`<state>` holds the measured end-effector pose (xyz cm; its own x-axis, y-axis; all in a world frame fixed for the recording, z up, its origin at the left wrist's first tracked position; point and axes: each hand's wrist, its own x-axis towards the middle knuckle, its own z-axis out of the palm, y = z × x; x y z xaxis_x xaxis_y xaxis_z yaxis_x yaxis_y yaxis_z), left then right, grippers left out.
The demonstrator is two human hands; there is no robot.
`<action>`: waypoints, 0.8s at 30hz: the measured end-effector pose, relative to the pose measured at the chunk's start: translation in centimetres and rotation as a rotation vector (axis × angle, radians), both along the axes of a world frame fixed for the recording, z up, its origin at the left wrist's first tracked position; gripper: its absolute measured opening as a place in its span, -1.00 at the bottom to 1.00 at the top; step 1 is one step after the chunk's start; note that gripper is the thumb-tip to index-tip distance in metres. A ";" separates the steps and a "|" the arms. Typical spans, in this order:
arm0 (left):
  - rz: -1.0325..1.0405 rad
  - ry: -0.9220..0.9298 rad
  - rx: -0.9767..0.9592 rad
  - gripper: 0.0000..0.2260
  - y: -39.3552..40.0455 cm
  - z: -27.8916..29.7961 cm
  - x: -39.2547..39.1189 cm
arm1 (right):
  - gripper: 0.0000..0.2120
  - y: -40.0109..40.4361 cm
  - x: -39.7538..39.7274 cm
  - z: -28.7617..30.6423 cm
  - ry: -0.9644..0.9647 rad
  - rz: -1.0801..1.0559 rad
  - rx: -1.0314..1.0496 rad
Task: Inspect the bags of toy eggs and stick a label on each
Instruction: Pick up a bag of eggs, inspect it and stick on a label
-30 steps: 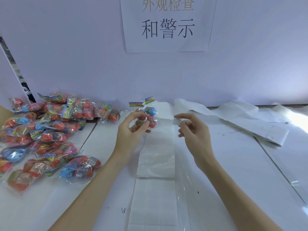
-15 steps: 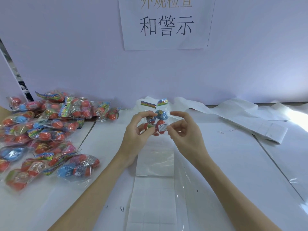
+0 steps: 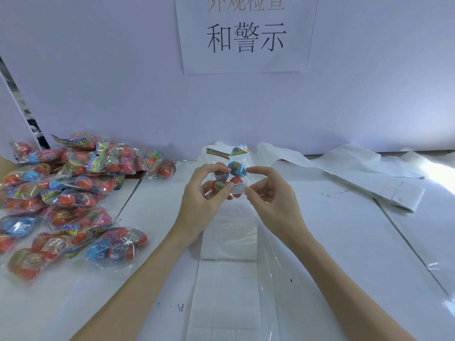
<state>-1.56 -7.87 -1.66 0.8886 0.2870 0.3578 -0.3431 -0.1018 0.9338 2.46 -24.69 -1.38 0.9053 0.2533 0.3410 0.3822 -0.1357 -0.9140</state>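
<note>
A small clear bag of toy eggs (image 3: 231,174), red and blue with a colourful header card, is held up over the table centre. My left hand (image 3: 200,199) grips its left side with curled fingers and thumb. My right hand (image 3: 269,195) holds its right side, thumb against a white warning label (image 3: 238,188) stuck on the lower red egg. Below the hands lies a long label sheet (image 3: 227,286) with rows of white labels.
A large pile of egg bags (image 3: 64,195) covers the table's left side. Used white backing strips (image 3: 369,178) trail across the far right. A clear plastic film (image 3: 278,279) lies right of the label sheet. A paper sign (image 3: 246,35) hangs on the wall behind.
My right hand brought the label from the right onto the bag and now presses it there. The bag has shifted slightly right and up in my left hand.
</note>
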 end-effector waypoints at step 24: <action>-0.044 -0.076 -0.047 -0.76 0.4 0.3 0.0 | -0.73 -0.5 -0.3 0.8 0.514 0.319 0.315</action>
<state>-1.54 -7.52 -1.39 0.8713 0.2669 0.4119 -0.4166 -0.0414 0.9081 2.18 -25.19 -0.53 0.8696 0.4937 -0.0108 -0.1336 0.2142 -0.9676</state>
